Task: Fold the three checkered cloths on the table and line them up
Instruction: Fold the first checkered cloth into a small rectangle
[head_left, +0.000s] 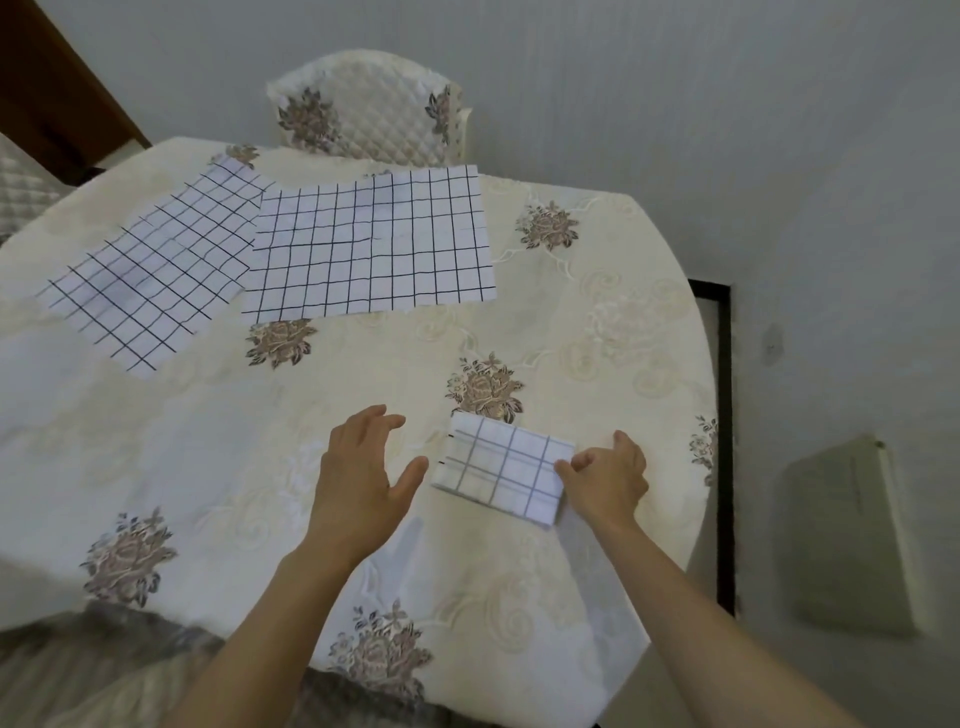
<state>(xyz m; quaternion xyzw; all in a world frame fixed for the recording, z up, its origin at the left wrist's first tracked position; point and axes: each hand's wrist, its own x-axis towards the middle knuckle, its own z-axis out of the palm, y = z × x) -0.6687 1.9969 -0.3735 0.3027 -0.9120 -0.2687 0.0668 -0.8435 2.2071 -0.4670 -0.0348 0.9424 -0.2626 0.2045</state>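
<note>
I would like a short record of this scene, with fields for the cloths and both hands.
folded cloth: near right on table
left cloth: unfolded, flat, far side
middle cloth: unfolded, flat, overlaps left cloth's edge
left hand: open, beside folded cloth, not touching it
right hand: fingers touch folded cloth's right edge
progress: one of three folded

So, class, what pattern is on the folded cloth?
The folded cloth is white with a thin grid; head view.
</note>
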